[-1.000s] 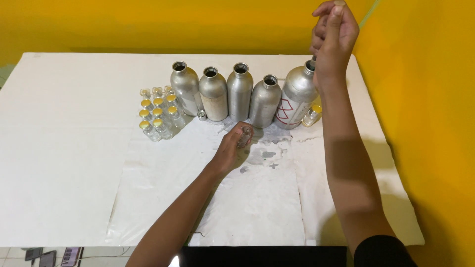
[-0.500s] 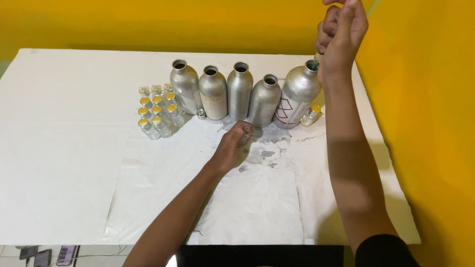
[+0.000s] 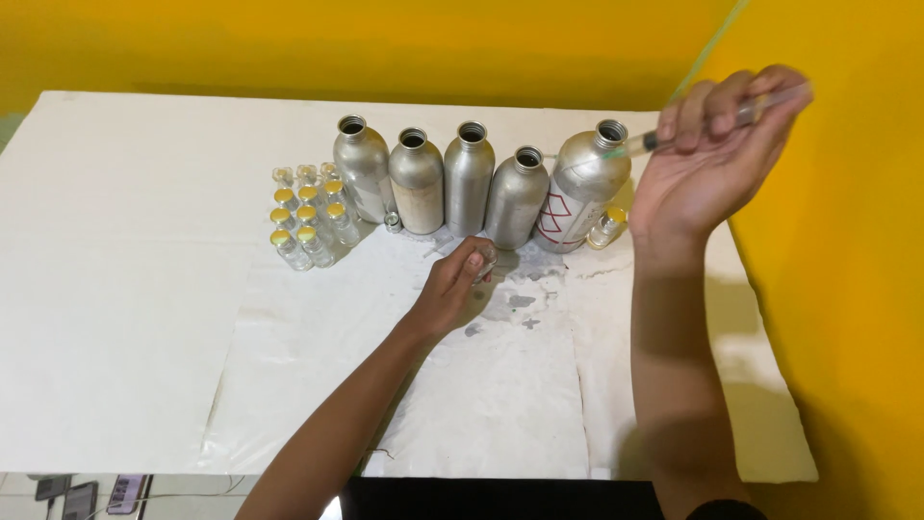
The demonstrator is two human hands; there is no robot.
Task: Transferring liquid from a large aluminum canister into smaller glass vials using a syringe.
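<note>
My right hand (image 3: pixel 712 159) is raised at the right and grips a clear syringe (image 3: pixel 760 104), whose tip points toward the mouth of the rightmost silver bottle (image 3: pixel 582 188). That bottle leans slightly and carries a red line pattern. My left hand (image 3: pixel 452 287) rests on the white table covering (image 3: pixel 135 289) and is closed around a small clear glass vial (image 3: pixel 487 256) in front of the bottle row. Several silver aluminium bottles (image 3: pixel 469 178) stand open in a row behind it.
A cluster of small glass vials with yellow caps (image 3: pixel 306 217) stands left of the bottles. Another small vial (image 3: pixel 604 229) sits by the rightmost bottle. Wet stains (image 3: pixel 520 300) mark the paper. Yellow walls (image 3: pixel 847 289) close in behind and at the right.
My right hand has come down and tilted, bringing the syringe from high above toward the rightmost bottle's mouth. My left hand stays on the small vial.
</note>
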